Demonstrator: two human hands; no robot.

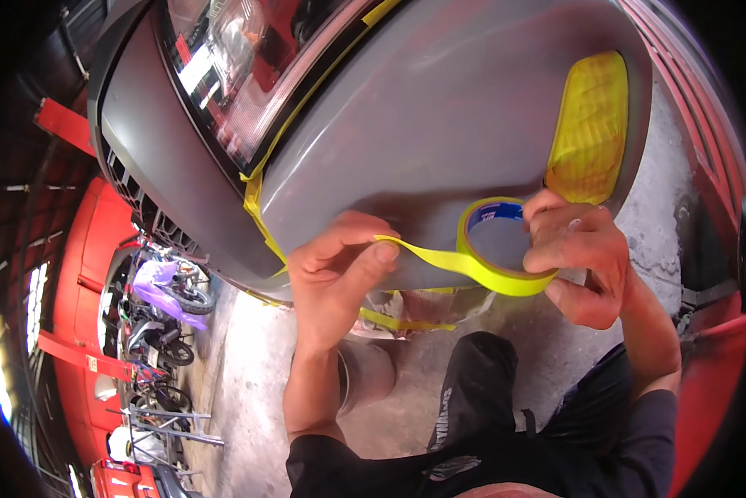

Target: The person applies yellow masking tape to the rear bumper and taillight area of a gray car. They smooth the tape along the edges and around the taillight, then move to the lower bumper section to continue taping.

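Just right of the frame's centre, I see the tape roll (516, 283) in the right hand (579, 257), its grip curled around the rim. The left hand (339, 266) has a narrow grip, thumb and finger pinching the loose strip (429, 255)'s end. Held apart this way, the hands probably stop the sticky strip folding onto itself. The bright yellow tape looks thin and pliable, twisting slightly near the pinch; the round core is blue inside. Beyond, the grey panel (431, 124) curves smoothly, dull-sheened, with a rounded, yellow-covered patch (593, 124) at upper right.
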